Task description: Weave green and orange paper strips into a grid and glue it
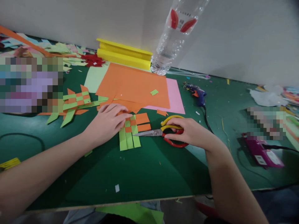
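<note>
My left hand [107,122] lies flat, fingers together, pressing on a small woven mat of green and orange paper strips [132,129] on the green table [144,168]. My right hand [190,132] grips the yellow and red handles of a pair of scissors [163,133]. The blades are closed and point left at the mat's right edge. Another woven piece [76,104] of green and orange strips lies to the left.
Orange sheets [135,84] and a pink sheet [175,96] lie behind the mat. A clear plastic bottle [170,43] stands by yellow folded paper [123,54]. A blue glue gun [196,92], a purple power strip [261,152] and paper scraps [58,49] are around. The table edge runs near me.
</note>
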Demonstrator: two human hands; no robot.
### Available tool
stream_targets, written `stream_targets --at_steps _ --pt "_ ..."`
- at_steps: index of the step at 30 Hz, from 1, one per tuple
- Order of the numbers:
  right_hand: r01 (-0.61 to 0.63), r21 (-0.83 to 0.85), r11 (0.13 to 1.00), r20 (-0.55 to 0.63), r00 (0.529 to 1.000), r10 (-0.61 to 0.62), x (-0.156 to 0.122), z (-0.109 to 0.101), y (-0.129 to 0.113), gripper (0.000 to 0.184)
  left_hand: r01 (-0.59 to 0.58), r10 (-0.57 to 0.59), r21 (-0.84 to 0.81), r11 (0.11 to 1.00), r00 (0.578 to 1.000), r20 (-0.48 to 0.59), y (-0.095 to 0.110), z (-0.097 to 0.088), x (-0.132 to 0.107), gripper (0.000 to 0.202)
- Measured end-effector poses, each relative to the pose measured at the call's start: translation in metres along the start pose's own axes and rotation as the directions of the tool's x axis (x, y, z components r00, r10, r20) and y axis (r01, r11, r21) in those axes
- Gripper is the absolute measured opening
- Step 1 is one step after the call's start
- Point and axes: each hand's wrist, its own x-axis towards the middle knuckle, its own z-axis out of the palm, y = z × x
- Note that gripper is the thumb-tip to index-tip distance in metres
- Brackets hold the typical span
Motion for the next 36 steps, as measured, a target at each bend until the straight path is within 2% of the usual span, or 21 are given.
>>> stream_targets --at_steps 6,11,14,29,33,36 --pt "0.007 0.006 1.000 0.058 0.998 -0.008 -0.0018 -0.0019 -0.0011 0.030 0.003 -0.003 -0.002 1.000 1.000 -0.006 0.0000 0.0008 -0.0002 0.032" --pt "-0.025 -0.008 1.000 -0.108 0.994 0.024 0.0009 -0.0002 -0.0009 0.034 0.011 -0.011 -0.012 1.000 1.000 -0.001 0.0005 0.0004 -0.0001 0.033" --pt "-0.030 -0.040 0.999 -0.142 0.990 0.024 0.0029 0.0017 0.0018 0.029 0.024 -0.024 -0.027 0.999 1.000 0.005 0.0007 0.0001 0.0001 0.034" --pt "0.031 -0.012 0.999 -0.007 0.999 -0.031 -0.0027 -0.0028 0.0051 0.028 0.011 -0.012 -0.027 1.000 1.000 -0.017 -0.0003 0.0017 -0.0004 0.031" --pt "0.017 0.015 1.000 -0.101 0.995 -0.015 -0.0008 -0.0007 0.0002 0.031 0.013 -0.014 -0.034 0.999 1.000 -0.008 -0.0008 0.0014 -0.0004 0.032" --pt "-0.031 -0.038 0.999 -0.153 0.988 0.025 0.0030 0.0042 -0.0005 0.032 0.010 -0.010 -0.036 0.999 1.000 -0.007 -0.0006 0.0002 0.0002 0.032"
